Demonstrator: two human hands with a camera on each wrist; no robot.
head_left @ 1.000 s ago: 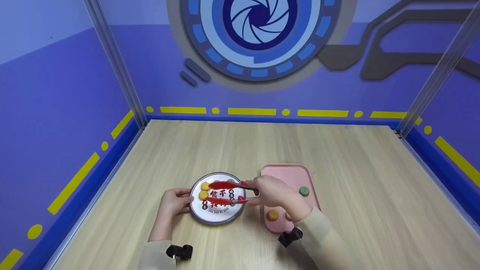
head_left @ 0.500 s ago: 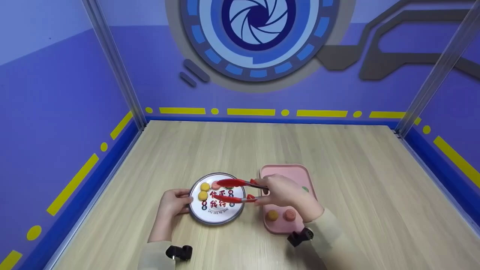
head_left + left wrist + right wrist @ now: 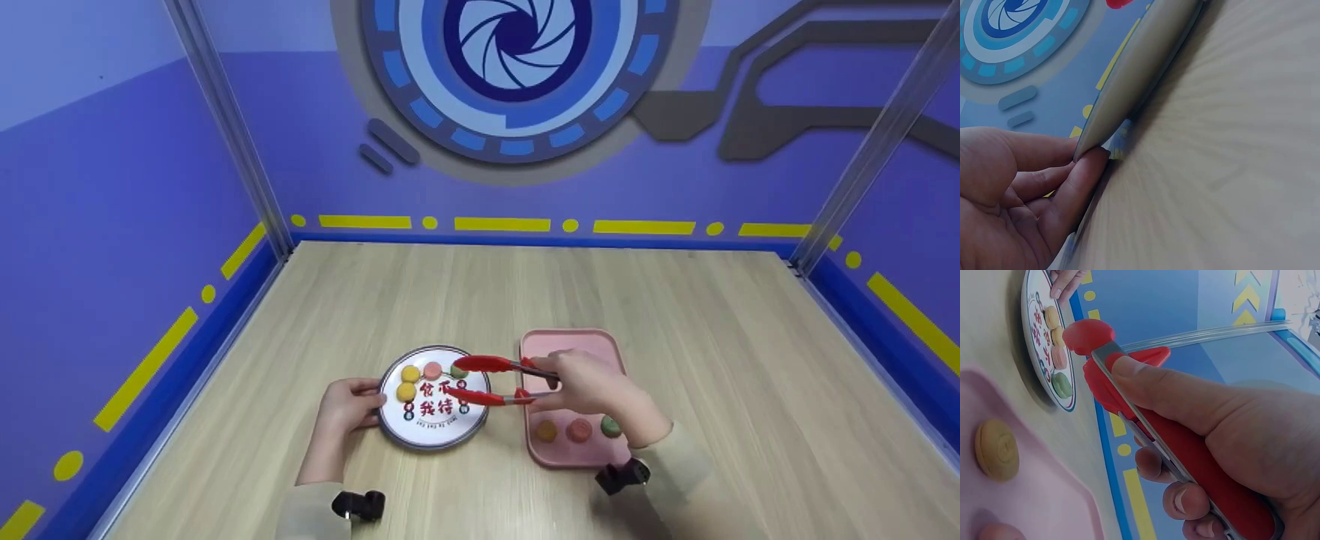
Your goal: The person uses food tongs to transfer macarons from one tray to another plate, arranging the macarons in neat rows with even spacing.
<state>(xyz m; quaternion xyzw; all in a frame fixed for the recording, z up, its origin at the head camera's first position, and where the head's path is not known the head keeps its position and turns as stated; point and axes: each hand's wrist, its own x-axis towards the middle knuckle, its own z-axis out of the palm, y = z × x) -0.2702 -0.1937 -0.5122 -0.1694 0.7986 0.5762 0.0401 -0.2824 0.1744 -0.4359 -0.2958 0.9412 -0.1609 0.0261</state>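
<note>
My left hand (image 3: 351, 403) pinches the left rim of a round white plate (image 3: 420, 431) with red characters; the left wrist view shows the plate's edge (image 3: 1134, 73) between thumb and fingers, slightly raised on that side. Two yellow macarons (image 3: 407, 382), a pink macaron (image 3: 433, 370) and a green macaron (image 3: 458, 370) lie on the plate. My right hand (image 3: 581, 382) holds red-tipped metal tongs (image 3: 487, 364) by their handles, thumb on one arm and fingers on the other. The tong tips stand apart over the plate's right side, with nothing between them.
Right of the plate lies a pink tray (image 3: 570, 339), partly under my right hand. Near its front are a yellow macaron (image 3: 546, 430), a pink macaron (image 3: 579, 430) and a green macaron (image 3: 611, 426). Blue panelled walls enclose the wooden table (image 3: 360, 292).
My right hand has drawn the tongs rightward from the plate's middle, uncovering the pink and green macarons there. The tray's front macarons have come into view. My left hand stays at the rim.
</note>
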